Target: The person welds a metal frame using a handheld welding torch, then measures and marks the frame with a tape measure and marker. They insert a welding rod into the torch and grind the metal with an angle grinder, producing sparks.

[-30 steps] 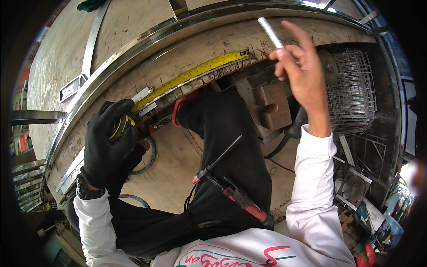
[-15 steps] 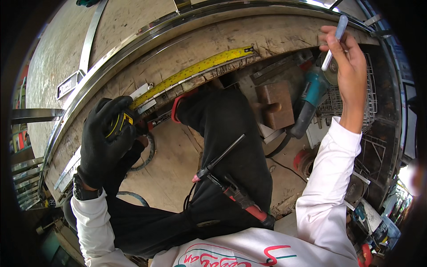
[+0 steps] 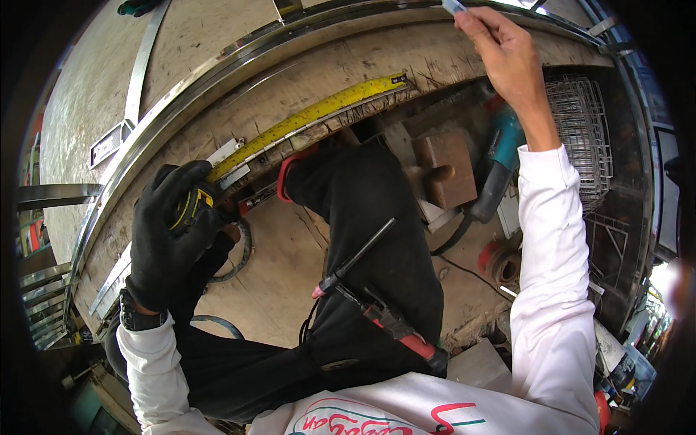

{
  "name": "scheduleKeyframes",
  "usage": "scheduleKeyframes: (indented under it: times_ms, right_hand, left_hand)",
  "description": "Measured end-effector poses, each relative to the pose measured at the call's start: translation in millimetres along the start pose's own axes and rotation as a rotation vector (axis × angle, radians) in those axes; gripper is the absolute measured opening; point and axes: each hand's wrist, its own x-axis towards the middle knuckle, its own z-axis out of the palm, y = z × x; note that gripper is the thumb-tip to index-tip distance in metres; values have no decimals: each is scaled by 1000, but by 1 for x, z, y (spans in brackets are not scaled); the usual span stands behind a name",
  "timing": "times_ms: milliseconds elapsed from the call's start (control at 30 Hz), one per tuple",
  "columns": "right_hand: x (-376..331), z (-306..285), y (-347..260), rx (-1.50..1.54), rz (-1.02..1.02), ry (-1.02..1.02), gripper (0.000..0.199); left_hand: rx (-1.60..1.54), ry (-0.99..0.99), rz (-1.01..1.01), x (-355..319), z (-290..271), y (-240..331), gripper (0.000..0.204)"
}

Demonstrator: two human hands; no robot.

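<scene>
The grip of the gloved left hand (image 3: 167, 243) is closed around a black-and-yellow tape measure (image 3: 194, 208), near the front edge of the counter (image 3: 377, 54). Its yellow blade (image 3: 312, 117) lies extended along that edge. Farther off, the bare right hand (image 3: 509, 61) pinches a pale slim stick (image 3: 454, 6), perhaps a marker, though the upper rim cuts it off. A shiny metal rail (image 3: 217, 77) runs behind the blade.
</scene>
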Motion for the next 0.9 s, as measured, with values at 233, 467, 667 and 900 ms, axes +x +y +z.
scheduleKeyframes:
  times_ms: [233,467,667,900]
  right_hand:
    - [0,-6,-64,-371,102,-214,26]
    - [15,-45,-50,31,433,-437,24]
    - [2,-47,-3,406,484,-426,36]
    - [-13,-19,-9,1063,351,-224,62]
  left_hand:
    - [-38,-73,-146,-4,-5,-6,53]
    - [18,-57,-63,-5,-5,-8,56]
    - [96,-84,-15,0,-5,1,55]
    - [188,-13,174,2,-2,1,44]
